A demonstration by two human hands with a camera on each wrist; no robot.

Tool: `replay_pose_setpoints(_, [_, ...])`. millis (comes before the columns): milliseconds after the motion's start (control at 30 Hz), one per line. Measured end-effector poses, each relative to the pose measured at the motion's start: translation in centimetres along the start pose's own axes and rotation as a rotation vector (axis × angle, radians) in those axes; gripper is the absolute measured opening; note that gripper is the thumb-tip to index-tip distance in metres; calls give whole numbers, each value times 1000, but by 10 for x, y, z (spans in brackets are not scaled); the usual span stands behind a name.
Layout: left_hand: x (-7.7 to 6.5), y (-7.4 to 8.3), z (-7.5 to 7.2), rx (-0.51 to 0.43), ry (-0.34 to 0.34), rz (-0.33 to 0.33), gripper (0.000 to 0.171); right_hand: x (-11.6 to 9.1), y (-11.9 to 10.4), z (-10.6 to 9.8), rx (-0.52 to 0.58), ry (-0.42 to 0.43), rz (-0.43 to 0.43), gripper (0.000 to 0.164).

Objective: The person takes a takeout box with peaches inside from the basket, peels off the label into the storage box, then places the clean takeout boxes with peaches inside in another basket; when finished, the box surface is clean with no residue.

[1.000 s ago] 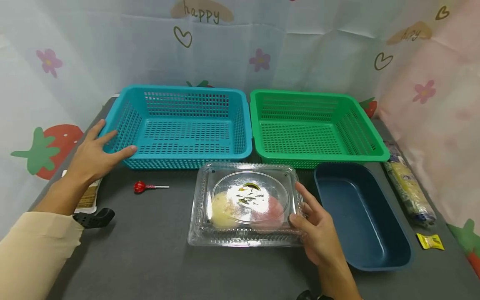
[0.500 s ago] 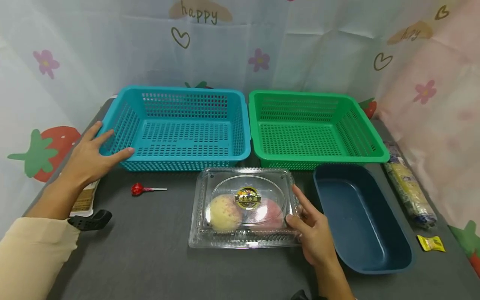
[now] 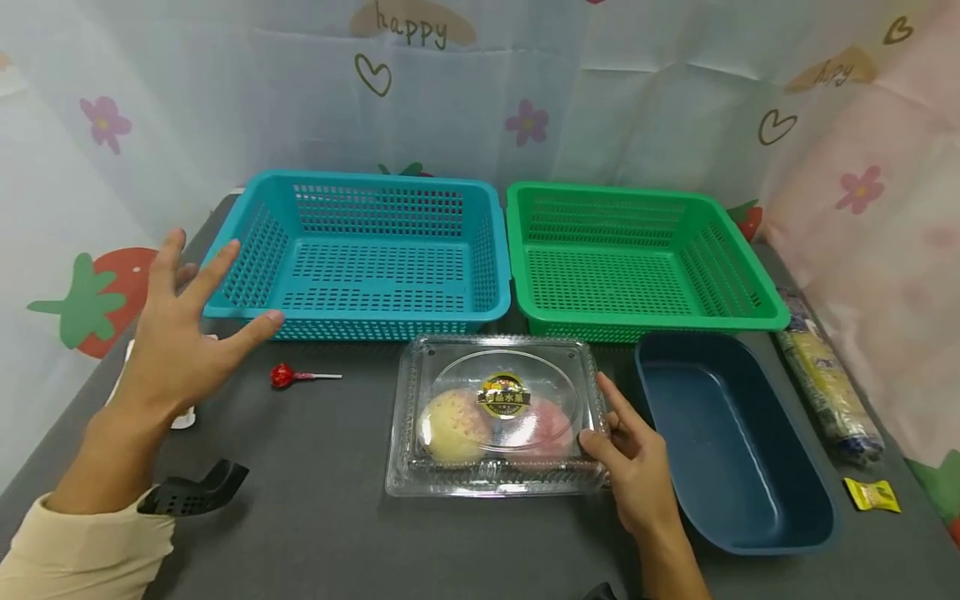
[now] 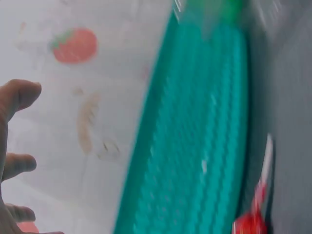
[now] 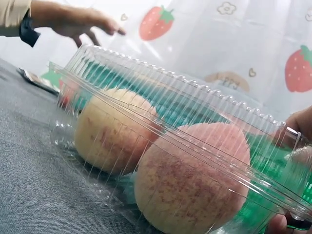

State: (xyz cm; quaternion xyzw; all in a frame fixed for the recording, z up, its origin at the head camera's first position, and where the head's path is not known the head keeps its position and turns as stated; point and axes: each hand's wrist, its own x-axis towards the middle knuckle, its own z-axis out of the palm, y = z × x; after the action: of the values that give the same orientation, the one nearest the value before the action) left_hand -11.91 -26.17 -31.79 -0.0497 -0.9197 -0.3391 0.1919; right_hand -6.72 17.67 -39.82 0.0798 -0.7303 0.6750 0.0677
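My right hand [image 3: 637, 471] grips the right side of a clear plastic clamshell box [image 3: 491, 486], thumb on the lid. Two round fruits that look like peaches lie inside, a yellowish one [image 3: 452, 427] and a pinker one [image 3: 546, 429]; the lid bears a dark round label [image 3: 504, 395]. In the right wrist view the clamshell box [image 5: 195, 92] looks tilted, with fingertips at its right end. Raised with fingers spread, my left hand [image 3: 176, 354] holds nothing near the front left corner of the blue basket [image 3: 375, 328]. A red lollipop [image 3: 282, 376] lies to its right.
Beside the blue basket stands a green basket [image 3: 652, 323]. A dark blue tub [image 3: 731, 450] sits right of my right hand. Along the right edge lie a long wrapped packet [image 3: 828, 383] and a yellow wrapped candy [image 3: 872, 495]. My left hand mostly hides a pale packet [image 3: 183, 418].
My left hand has come off the blue basket's corner and risen toward me. The clamshell box has shifted slightly nearer in my right hand, and glare has left its label.
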Motion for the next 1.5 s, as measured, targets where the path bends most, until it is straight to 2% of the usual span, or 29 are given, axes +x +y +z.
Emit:
replay_pose_setpoints(233, [-22, 39, 18, -152, 54, 155, 79, 1, -1, -3, -8, -3, 0, 64])
replay_pose_setpoints(333, [-28, 50, 24, -174, 36, 217, 79, 2, -2, -3, -16, -8, 1, 64])
replay_pose_setpoints(433, [-33, 57, 32, -198, -8, 241, 79, 3, -2, -3, -33, -10, 1, 64])
replay_pose_setpoints(667, [-39, 68, 52, -225, -128, 233, 79, 3, -1, -3, -32, -5, 2, 64])
replay_pose_setpoints(1167, [-44, 72, 83, -280, -338, 166, 77, 2, -2, -1, -52, -2, 2, 64])
replay_pose_setpoints(1500, [-49, 70, 96, -279, -421, 117, 74, 1, -4, 0, -70, -2, 11, 65])
